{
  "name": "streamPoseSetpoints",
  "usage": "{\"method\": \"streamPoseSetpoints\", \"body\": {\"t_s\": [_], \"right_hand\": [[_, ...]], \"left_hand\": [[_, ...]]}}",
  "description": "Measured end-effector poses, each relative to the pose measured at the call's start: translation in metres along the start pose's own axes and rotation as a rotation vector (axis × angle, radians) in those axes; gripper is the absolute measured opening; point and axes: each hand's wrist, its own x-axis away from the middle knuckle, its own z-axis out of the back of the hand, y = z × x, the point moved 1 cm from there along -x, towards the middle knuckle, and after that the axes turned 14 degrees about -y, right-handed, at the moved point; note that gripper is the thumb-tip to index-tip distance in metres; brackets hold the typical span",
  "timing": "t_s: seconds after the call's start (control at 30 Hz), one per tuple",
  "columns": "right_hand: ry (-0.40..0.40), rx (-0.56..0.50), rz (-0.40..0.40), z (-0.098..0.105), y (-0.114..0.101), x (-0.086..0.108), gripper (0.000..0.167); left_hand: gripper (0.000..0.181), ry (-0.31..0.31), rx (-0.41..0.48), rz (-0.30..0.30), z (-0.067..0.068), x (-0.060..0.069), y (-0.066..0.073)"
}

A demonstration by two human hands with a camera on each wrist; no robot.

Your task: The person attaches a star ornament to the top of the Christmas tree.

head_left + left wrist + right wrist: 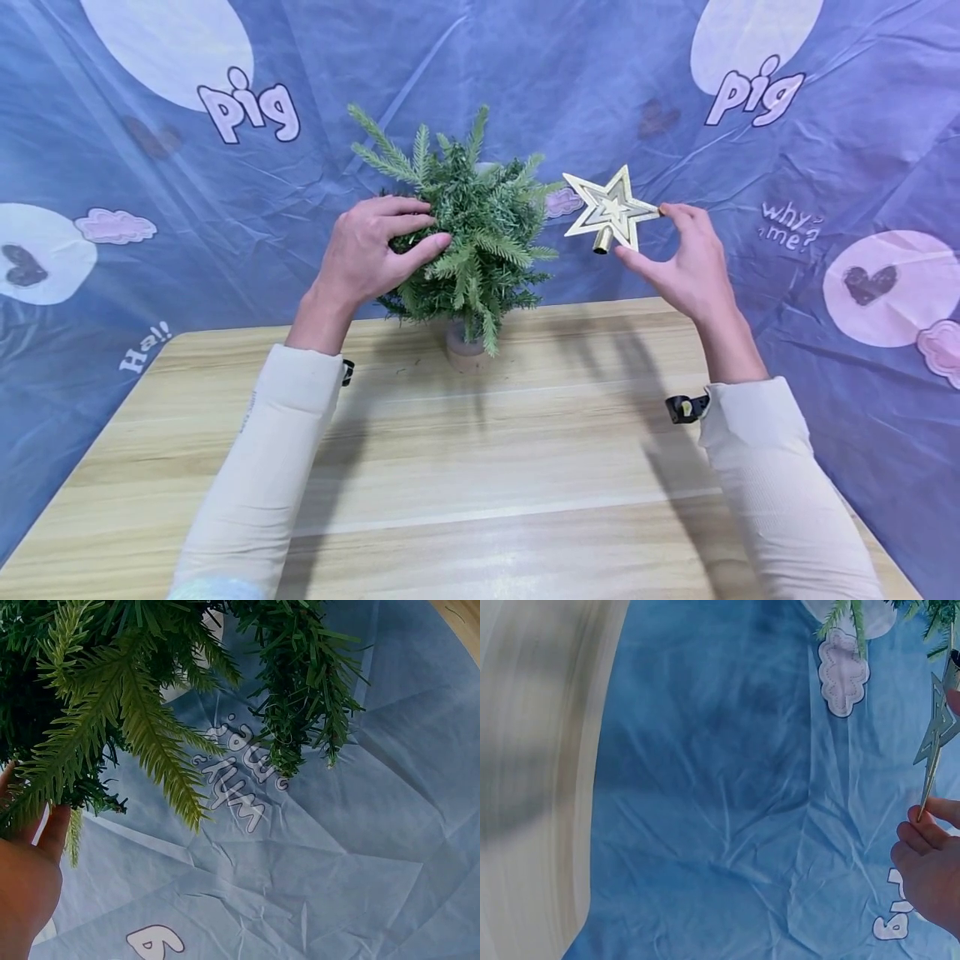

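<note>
A small artificial Christmas tree [487,225] stands upright on its round base [467,354] near the table's back edge. At its left side my left hand [371,242] touches the branches, fingers and thumb spread apart. In the left wrist view, that hand [30,877] is partly hidden behind green sprigs [112,712]. To the right of the tree, my right hand [693,254] holds a gold star tree topper [613,208] by its edge, between thumb and fingers. The star's short hollow socket [602,242] points down. In the right wrist view the star [936,727] appears nearly edge-on.
The wooden table [480,467] spreads out in front of the tree. Behind it hangs a wrinkled blue cloth [585,75] printed with words, hearts and clouds. A black strap [686,408] shows at the right sleeve.
</note>
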Motion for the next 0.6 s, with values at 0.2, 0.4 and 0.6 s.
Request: {"method": "streamPoseSetpoints", "body": {"t_s": [0.2, 0.4, 0.6], "right_hand": [[0.018, -0.01, -0.001, 0.001, -0.011, -0.003, 0.083], [0.062, -0.028, 0.031, -0.001, -0.02, -0.01, 0.082], [0.09, -0.041, 0.033, -0.003, -0.024, -0.014, 0.082]], "left_hand": [[0.036, -0.004, 0.002, -0.003, 0.001, 0.0, 0.0], [0.037, -0.008, -0.009, 0.001, 0.0, 0.0, 0.0], [0.037, -0.011, -0.02, -0.009, 0.0, 0.0, 0.0]]}}
